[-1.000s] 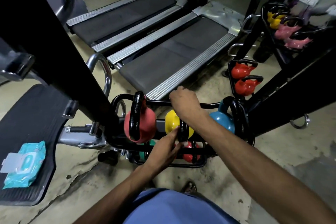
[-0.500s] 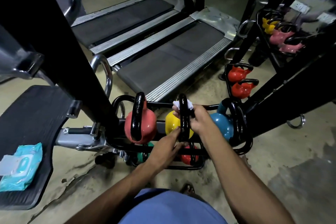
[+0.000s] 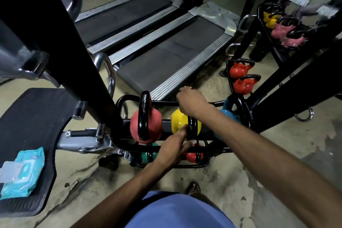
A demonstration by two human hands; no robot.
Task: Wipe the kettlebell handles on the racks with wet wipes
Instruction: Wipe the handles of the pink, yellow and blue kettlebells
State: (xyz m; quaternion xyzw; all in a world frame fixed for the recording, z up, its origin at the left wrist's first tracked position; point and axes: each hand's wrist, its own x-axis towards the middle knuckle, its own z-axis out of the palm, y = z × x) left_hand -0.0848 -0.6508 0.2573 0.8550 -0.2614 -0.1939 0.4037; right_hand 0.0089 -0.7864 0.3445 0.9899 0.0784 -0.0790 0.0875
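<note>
Right hand (image 3: 192, 102) curls over the yellow kettlebell's (image 3: 176, 121) handle (image 3: 191, 128); left hand's (image 3: 172, 149) straight fingers (image 3: 182, 130) brace just below. Hard rubbing could roll it, pinching them.

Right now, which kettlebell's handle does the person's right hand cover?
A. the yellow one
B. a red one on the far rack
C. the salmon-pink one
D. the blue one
A: the right hand is curled over the top of the black handle, which runs down onto the yellow kettlebell.
</note>
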